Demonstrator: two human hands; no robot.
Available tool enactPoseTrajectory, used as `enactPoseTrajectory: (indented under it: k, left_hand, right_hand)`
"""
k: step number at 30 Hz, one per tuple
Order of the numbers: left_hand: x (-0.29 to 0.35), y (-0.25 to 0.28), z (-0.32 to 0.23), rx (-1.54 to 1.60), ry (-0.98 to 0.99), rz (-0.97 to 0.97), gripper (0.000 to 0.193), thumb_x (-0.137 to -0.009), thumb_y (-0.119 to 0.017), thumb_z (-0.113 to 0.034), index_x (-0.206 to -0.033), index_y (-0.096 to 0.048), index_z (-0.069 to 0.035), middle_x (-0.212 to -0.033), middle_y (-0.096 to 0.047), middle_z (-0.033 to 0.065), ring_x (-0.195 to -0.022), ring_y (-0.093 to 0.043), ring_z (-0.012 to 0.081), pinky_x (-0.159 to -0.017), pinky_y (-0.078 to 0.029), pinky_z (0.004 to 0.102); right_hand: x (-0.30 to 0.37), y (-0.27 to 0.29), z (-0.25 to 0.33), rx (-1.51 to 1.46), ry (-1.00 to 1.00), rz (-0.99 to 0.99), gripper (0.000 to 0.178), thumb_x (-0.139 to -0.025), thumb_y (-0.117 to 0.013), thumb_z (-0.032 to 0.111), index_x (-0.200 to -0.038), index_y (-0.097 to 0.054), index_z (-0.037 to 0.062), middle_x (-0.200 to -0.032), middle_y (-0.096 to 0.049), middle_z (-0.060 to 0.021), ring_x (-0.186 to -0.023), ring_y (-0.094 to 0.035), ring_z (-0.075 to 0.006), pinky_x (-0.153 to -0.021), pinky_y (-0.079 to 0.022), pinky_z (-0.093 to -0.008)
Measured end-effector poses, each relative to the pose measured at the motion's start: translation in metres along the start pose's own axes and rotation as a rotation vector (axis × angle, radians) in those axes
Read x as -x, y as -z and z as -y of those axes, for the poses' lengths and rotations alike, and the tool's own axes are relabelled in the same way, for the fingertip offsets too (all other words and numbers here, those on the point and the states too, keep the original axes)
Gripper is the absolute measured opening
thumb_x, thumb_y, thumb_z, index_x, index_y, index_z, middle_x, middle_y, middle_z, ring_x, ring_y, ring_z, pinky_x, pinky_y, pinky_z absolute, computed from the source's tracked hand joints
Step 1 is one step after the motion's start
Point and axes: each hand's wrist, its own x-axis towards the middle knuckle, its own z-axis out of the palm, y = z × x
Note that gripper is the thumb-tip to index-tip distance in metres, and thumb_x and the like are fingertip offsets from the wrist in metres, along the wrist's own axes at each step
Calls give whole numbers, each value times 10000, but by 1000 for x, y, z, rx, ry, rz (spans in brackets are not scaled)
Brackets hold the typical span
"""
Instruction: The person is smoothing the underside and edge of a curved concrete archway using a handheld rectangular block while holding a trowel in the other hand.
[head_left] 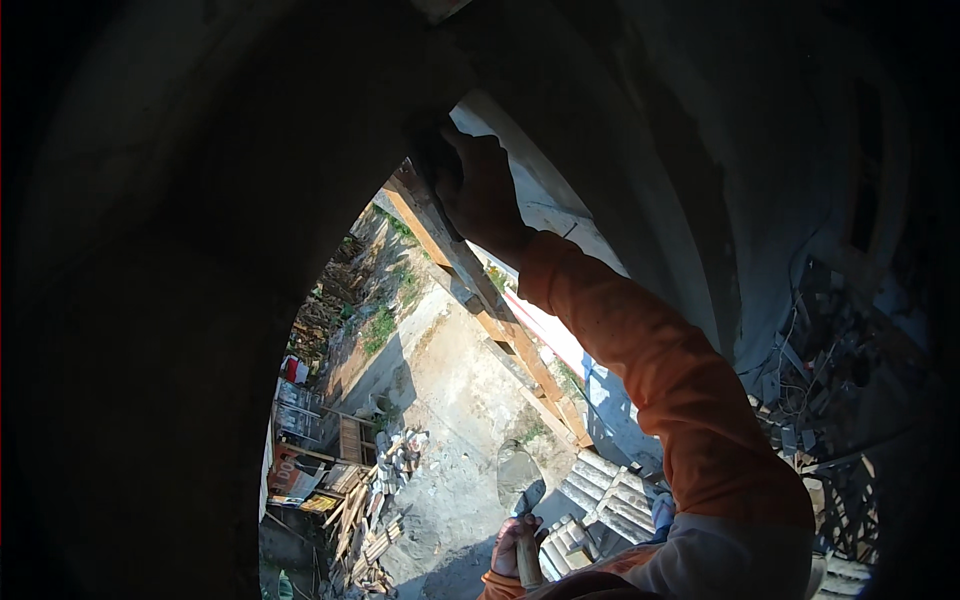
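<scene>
My right arm, in an orange sleeve, reaches up to the edge of a dark, shadowed wall (330,150). My right hand (485,190) is closed around a dark tool (435,165) held against that edge; deep shadow hides its exact kind. Low in the view, my left hand (510,548) grips the wooden handle of a trowel (521,475). The trowel's grey blade points up and away from me, apart from the wall.
Beyond the wall edge, a long timber beam (525,365) slants down to the right. Far below lie sandy ground (440,400), a pile of wood scraps (365,515) and grey slatted poles (610,495). Dim clutter (815,350) shows at right.
</scene>
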Motion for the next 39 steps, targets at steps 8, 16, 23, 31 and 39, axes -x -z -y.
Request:
enactPoseTrajectory:
  k: [8,16,23,31,39]
  left_hand:
    - [-1,-4,0,11,33,-38,112,-827,-531,-102,-904,-608,-124,-1055,-553,85,-1097,-495,257,-956,-428,482]
    - [1,-10,3,-12,13,-70,91,-834,-523,-113,-883,-600,-117,-1058,-548,89,-1099,-492,267,-950,-427,474]
    - [-3,-3,4,42,-3,-42,103,-853,-528,-122,-925,-599,-103,-1075,-548,104,-1108,-493,273,-956,-422,474]
    - [-3,-10,-1,-9,16,-46,123,-816,-537,-113,-918,-604,-126,-1043,-567,91,-1086,-510,275,-953,-418,477]
    - [-5,-6,-4,17,31,13,102,-879,-541,-117,-948,-611,-89,-1074,-558,103,-1102,-513,268,-953,-431,459]
  right_hand:
    - [-11,0,12,38,-22,25,465,-756,-602,73,-1206,-488,43,-1007,-515,-212,-944,-496,-382,-843,-409,-454]
    - [-44,11,-20,76,60,-281,459,-758,-604,70,-1204,-492,55,-976,-532,-198,-908,-526,-352,-838,-400,-437]
    - [-3,12,-3,43,159,-51,497,-738,-627,45,-1214,-486,60,-1033,-524,-192,-938,-533,-339,-840,-416,-420]
    - [-31,4,-17,177,14,-181,448,-747,-625,67,-1180,-512,62,-1097,-534,-202,-1020,-530,-362,-890,-423,-437]
    - [-51,-18,67,-149,260,98,439,-762,-624,83,-1192,-532,85,-1109,-548,-183,-1033,-530,-342,-885,-429,-431]
